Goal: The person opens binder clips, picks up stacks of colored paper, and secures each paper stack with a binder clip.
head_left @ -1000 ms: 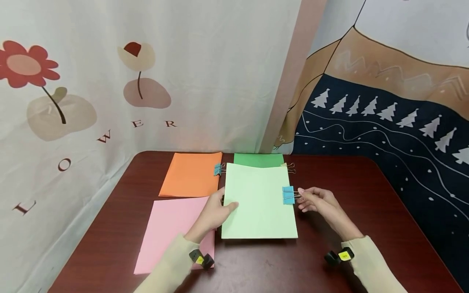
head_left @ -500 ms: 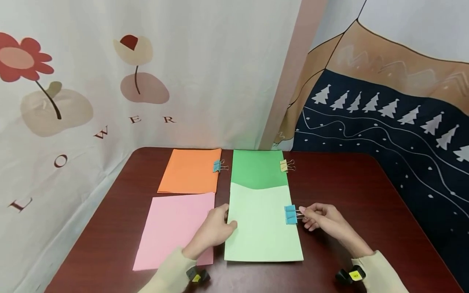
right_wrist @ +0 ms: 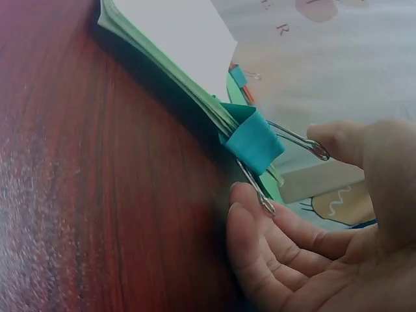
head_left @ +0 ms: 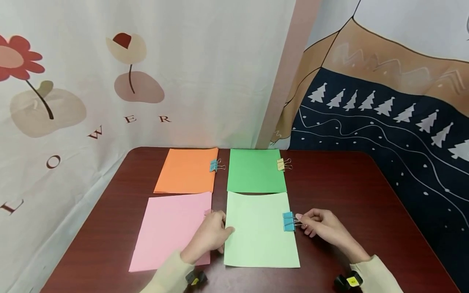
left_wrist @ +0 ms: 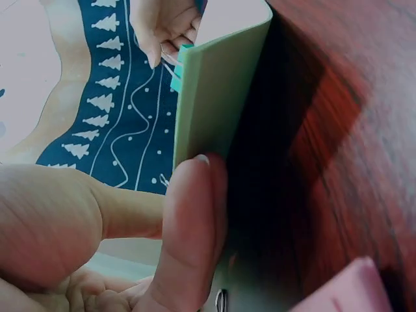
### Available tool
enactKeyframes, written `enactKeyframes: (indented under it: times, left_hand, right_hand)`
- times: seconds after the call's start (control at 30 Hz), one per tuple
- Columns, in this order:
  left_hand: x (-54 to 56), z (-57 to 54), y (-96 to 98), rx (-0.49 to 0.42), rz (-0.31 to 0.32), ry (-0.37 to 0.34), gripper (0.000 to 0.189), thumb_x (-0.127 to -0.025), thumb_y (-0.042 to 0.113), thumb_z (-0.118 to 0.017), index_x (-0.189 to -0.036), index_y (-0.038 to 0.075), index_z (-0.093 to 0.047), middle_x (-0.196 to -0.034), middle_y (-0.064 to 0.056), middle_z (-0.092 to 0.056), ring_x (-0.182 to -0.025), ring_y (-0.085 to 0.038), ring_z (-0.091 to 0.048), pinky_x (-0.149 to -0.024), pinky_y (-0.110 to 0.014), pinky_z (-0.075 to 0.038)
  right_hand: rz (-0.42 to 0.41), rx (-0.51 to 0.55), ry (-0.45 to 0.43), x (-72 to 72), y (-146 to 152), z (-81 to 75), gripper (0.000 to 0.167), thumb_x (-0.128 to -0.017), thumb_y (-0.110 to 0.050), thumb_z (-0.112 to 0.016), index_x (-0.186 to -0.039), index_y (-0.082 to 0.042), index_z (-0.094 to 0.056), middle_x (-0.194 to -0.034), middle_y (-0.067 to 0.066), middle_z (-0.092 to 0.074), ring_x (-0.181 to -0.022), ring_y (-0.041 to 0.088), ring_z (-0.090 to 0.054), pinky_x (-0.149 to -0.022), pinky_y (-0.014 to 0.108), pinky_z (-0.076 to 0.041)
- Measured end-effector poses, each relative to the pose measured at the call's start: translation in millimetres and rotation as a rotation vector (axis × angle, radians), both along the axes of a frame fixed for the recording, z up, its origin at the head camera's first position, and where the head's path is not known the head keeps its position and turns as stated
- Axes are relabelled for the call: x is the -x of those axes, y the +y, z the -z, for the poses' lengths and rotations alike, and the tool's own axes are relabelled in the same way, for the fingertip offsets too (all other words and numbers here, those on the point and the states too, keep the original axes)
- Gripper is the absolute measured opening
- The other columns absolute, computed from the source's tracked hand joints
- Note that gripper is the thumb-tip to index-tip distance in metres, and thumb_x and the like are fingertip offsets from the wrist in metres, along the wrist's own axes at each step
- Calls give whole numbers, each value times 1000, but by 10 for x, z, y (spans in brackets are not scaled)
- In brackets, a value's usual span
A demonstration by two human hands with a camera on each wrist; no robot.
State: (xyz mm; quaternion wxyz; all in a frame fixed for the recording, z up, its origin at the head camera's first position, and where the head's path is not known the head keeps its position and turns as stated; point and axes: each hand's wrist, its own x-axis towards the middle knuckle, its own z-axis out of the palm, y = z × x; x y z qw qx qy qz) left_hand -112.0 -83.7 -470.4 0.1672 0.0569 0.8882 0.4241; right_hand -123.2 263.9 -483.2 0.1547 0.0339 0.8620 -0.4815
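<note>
My left hand (head_left: pixel 209 235) grips the left edge of a light green paper stack (head_left: pixel 258 232), thumb on top and fingers beneath. In the left wrist view the stack's edge (left_wrist: pixel 211 97) is between thumb and fingers, raised off the table. A blue binder clip (head_left: pixel 288 221) bites the stack's right edge. My right hand (head_left: pixel 324 228) pinches the clip's wire handles; in the right wrist view the thumb touches one handle (right_wrist: pixel 302 140) and the fingers are at the other. The clip's body (right_wrist: pixel 255 142) sits around the sheets.
Behind lies a dark green stack (head_left: pixel 256 171) with a yellow clip (head_left: pixel 281 164). Left of it is an orange stack (head_left: pixel 187 171) with a blue clip (head_left: pixel 213 165). A pink stack (head_left: pixel 170 232) lies under my left forearm, its pink clip (head_left: pixel 207 212) partly hidden. Curtains (head_left: pixel 205 73) border the dark wooden table (head_left: pixel 348 179).
Both hands have brought the light green stack down toward me, uncovering the dark green stack and its yellow clip. The grip on stack and clip stays the same.
</note>
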Motion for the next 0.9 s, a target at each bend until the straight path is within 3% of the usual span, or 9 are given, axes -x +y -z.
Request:
enactKeyframes:
  times: [0.13,0.37,0.47,0.63,0.73,0.9]
  left_hand:
    - [-44,32,17,49,-18,61,20,-94,10,-70,-97,-6,-58,-62,-8,-57,-33,-12,-56,-48,-27,-51]
    - [-121,75,85,284,-23,315,34,-87,13,-79,-99,-10,-58,-65,-6,-54,-62,-15,-56,-54,-29,-47]
    - [-132,72,96,316,-37,338,38,-84,14,-81,-102,-11,-58,-62,-7,-55,-59,-16,-58,-51,-30,-47]
    - [-160,15,72,341,-35,349,37,-84,22,-82,-103,-5,-64,-66,-8,-61,-59,-21,-59,-54,-33,-46]
    - [-161,-51,34,326,-25,378,35,-86,28,-81,-104,0,-69,-64,-2,-61,-60,-18,-58,-55,-32,-44]
    - [-28,-179,-92,148,-15,439,32,-93,34,-76,-108,7,-74,-68,12,-59,-63,-4,-53,-58,-21,-46]
  right_hand:
    - [-20,-133,41,-29,-3,-18,45,-92,-56,-70,-96,-11,-73,-77,3,-69,-66,17,-63,-61,30,-53]
    - [-37,-265,113,-62,-19,-41,43,-93,-59,-68,-91,-17,-74,-73,-1,-66,-65,12,-58,-60,27,-45]
    - [-40,-288,125,-60,-20,-52,42,-93,-58,-68,-93,-17,-75,-76,-2,-67,-70,12,-57,-63,26,-45]
    - [-77,-307,119,-36,17,-77,43,-94,-57,-68,-99,-15,-74,-84,-3,-69,-76,12,-59,-66,27,-48]
    - [-109,-316,154,5,72,-93,42,-94,-55,-68,-104,-15,-73,-90,-3,-69,-79,11,-60,-66,26,-49]
    - [-176,-355,345,127,217,-144,45,-93,-47,-73,-122,-12,-68,-106,3,-70,-85,12,-64,-70,27,-53]
